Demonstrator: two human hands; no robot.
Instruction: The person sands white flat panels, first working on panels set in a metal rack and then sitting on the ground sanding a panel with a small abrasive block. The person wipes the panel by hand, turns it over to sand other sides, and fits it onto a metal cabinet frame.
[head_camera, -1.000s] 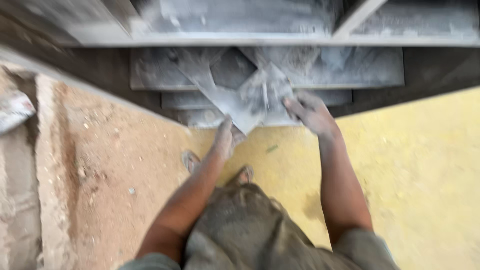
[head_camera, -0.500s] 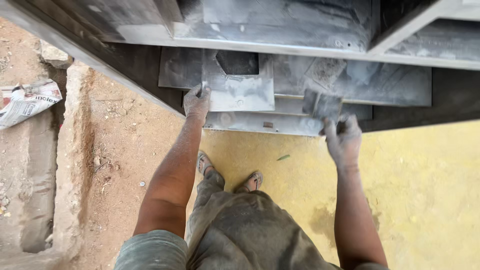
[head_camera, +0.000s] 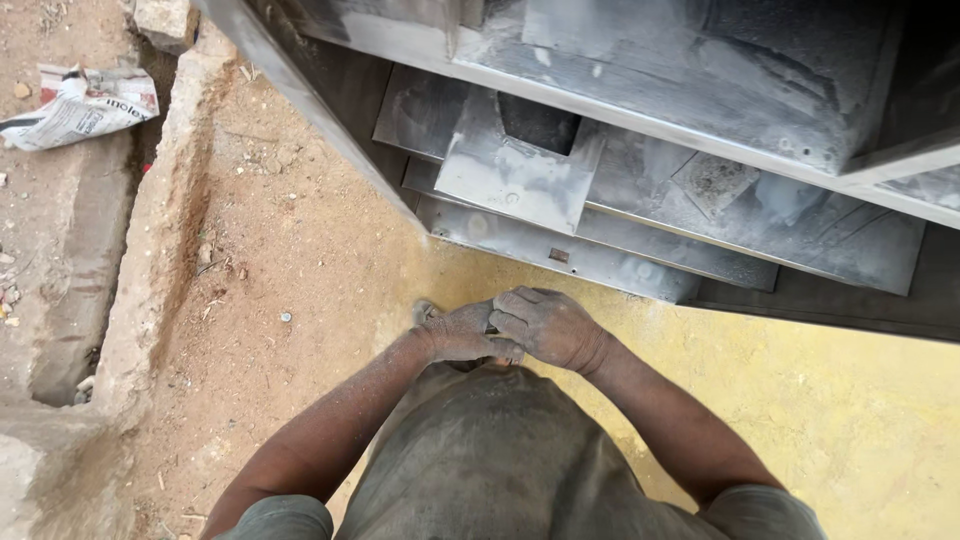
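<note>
- Bright, even daylight covers the sandy ground (head_camera: 300, 260) from nine to six o'clock; nothing there is burnt out.
- Under the metal frame (head_camera: 640, 110), from twelve to three o'clock, deep shade darkens the recess.
- The dusty steel sheets (head_camera: 520, 180) give a dull, pale sheen.
- Focus is sharp at the centre; the edges bend slightly outward.

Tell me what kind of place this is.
Likely an outdoor metal fabrication yard: dusty grey metal sheets stacked under a steel frame, bare dirt ground, and a crumpled newspaper lying by a stone kerb.
</note>
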